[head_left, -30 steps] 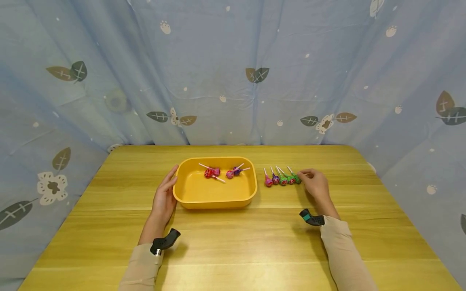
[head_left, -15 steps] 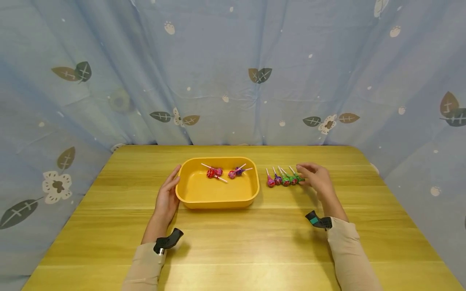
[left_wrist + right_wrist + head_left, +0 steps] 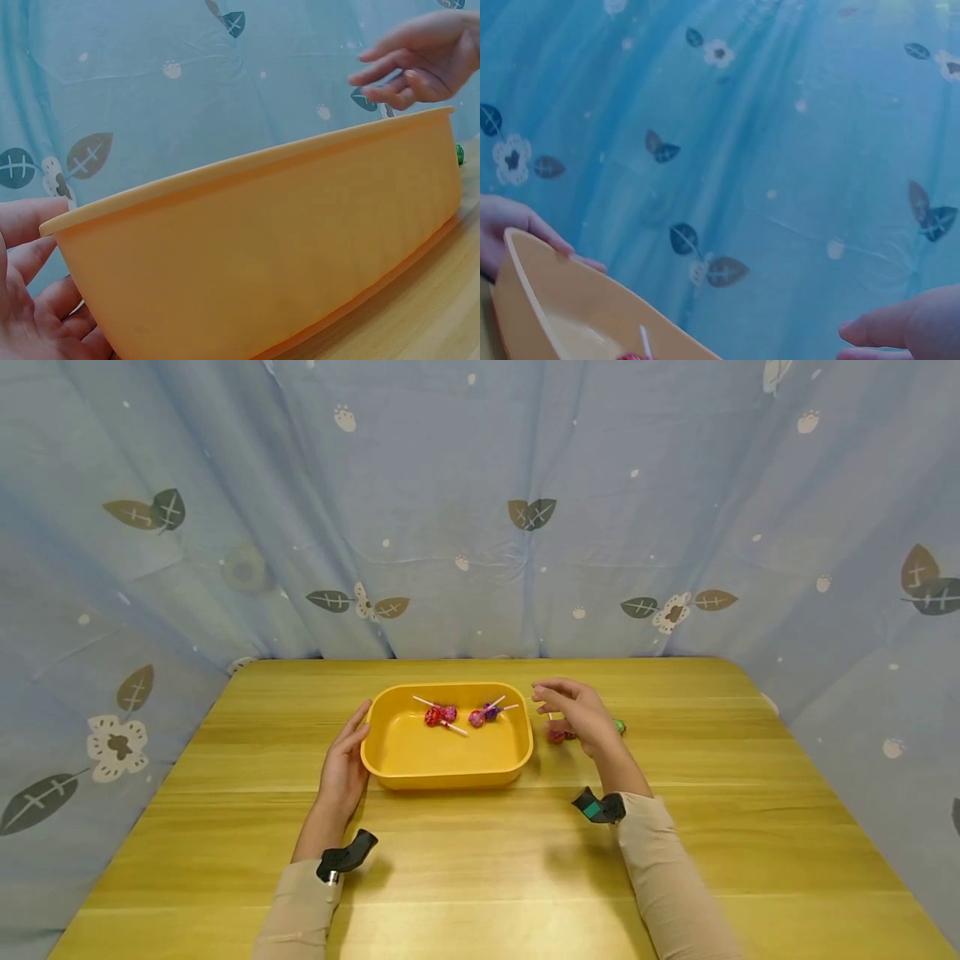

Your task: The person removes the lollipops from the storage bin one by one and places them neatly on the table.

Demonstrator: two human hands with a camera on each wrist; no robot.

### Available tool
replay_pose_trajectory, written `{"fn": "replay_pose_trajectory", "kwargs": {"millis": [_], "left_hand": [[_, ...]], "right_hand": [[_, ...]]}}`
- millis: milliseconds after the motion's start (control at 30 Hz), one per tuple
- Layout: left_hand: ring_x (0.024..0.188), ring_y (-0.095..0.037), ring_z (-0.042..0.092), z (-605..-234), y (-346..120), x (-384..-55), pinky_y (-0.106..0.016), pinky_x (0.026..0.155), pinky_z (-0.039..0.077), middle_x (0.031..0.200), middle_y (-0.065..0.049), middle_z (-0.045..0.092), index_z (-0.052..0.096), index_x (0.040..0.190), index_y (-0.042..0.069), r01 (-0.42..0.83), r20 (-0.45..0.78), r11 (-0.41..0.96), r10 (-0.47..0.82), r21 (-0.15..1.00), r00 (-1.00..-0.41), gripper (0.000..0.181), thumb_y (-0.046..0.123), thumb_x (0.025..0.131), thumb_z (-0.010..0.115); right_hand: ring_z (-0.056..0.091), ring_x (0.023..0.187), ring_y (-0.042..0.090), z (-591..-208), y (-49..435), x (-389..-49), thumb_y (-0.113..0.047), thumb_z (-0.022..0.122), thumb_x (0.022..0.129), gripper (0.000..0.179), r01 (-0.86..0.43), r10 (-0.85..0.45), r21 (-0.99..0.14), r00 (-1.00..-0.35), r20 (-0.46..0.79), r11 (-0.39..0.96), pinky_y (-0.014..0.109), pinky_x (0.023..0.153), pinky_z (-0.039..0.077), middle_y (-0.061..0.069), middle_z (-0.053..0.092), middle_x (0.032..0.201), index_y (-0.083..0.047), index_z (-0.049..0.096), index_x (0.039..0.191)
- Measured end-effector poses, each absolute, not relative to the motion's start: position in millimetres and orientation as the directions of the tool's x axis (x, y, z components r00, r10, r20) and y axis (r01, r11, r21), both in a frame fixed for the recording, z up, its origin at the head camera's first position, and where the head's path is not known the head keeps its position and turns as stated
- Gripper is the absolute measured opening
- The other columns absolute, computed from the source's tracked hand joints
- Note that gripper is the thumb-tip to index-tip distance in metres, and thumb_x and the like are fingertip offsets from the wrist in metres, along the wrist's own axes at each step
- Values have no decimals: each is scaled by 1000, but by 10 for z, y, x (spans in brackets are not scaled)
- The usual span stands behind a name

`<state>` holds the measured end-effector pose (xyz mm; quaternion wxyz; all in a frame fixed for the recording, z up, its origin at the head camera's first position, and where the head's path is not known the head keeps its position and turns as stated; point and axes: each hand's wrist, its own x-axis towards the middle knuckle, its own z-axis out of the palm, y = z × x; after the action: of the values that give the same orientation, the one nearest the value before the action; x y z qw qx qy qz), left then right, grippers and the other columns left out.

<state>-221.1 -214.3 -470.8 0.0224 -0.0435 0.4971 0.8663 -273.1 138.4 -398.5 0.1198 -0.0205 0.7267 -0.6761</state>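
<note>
Four lollipops (image 3: 477,718): inside the yellow bin (image 3: 450,782), toward its far wall.
Left hand (image 3: 343,770): relaxed fingers resting against the bin's left end.
Right hand (image 3: 581,714): raised beside the bin's right end, fingers loose.
Other lollipops (image 3: 555,737): right of the bin, partly hidden.
Table (image 3: 480,877): beneath the bin.

Room above yellow tray (image 3: 450,782) (walled), left hand (image 3: 343,773) blocking left end
</note>
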Motion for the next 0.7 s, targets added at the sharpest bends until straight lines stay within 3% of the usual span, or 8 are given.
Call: {"fn": "replay_pose_trajectory", "kwargs": {"millis": [300, 500, 700], "left_hand": [[141, -12, 24, -4700, -2143, -2211, -29, 110, 28, 159, 6, 18, 30, 154, 22, -91, -106, -494, -2, 865, -994, 51, 21, 104, 43], [140, -11, 25, -4722, -2147, -2224, -31, 112, 25, 159, 7, 19, 31, 153, 22, -82, -100, -496, -11, 864, -995, 50, 21, 105, 43], [141, -12, 23, -4737, -2154, -2235, -32, 113, 23, 159, 7, 18, 30, 154, 22, -84, -100, -495, -7, 865, -995, 51, 21, 104, 43]], "right_hand": [[56, 109, 42, -3965, 727, -2838, -22, 62, 96, 38, 124, -314, -989, -938, -145, 86, 31, 69, 57, 24, 58, 123, -1, 60, 127], [58, 102, 45, -4033, 434, -2953, -22, 61, 97, 37, 126, -377, -979, -908, -180, 163, 45, 80, 55, 25, 60, 122, -1, 60, 126], [62, 101, 38, -4108, 262, -3031, -23, 61, 97, 32, 126, -385, -959, -896, -220, 255, 47, 82, 53, 20, 63, 118, -2, 63, 121]]}}
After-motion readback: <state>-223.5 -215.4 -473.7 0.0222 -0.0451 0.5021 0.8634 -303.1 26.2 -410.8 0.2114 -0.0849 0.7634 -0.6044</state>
